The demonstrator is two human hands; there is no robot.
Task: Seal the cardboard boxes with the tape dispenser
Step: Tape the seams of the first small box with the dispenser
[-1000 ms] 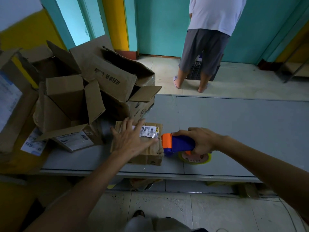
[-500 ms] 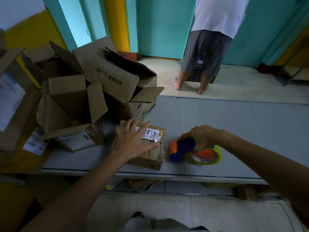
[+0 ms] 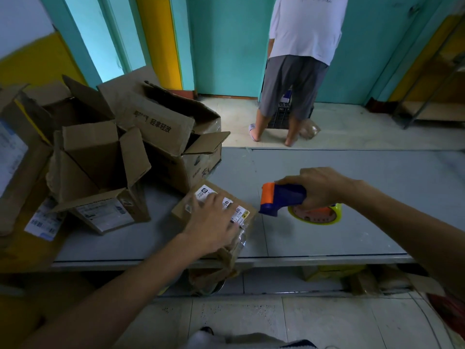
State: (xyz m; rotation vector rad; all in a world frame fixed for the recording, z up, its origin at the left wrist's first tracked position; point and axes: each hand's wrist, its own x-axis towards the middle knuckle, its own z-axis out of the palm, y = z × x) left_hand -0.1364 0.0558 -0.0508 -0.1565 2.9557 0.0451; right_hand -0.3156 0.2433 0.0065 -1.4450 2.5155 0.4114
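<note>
So here's the setup: a small cardboard box [image 3: 185, 206] sits near the front edge of the grey table [image 3: 364, 177], turned at an angle, with a white shipping label and a couple of stickers on its lid. The left hand [image 3: 214, 222] lies flat on top of it, fingers straight and a bit spread, pressing down rather than gripping. Clear tape is crinkled along the box's near side.

The right hand [image 3: 319, 190] has its fingers curled around the blue handle of the tape dispenser [image 3: 281, 197]. The dispenser is just to the right of the box, orange head pointed at it, with a small gap between the two. The yellow tape roll [image 3: 315, 216] hangs under the hand, low over the table. I can't really tell whether it's touching the surface, the light's pretty dim there.

To the left there's a pile of opened cartons. One open box [image 3: 95, 159] has its flaps sticking up and a label on its side, and behind it is a bigger carton [image 3: 156, 127] with printed characters across a flap. A loose label [image 3: 40, 225] lies near the table's left end.

In the background a person [image 3: 302, 46] in a white shirt and grey shorts stands facing a teal wall, with a black crate [image 3: 278, 118] at their feet.
</note>
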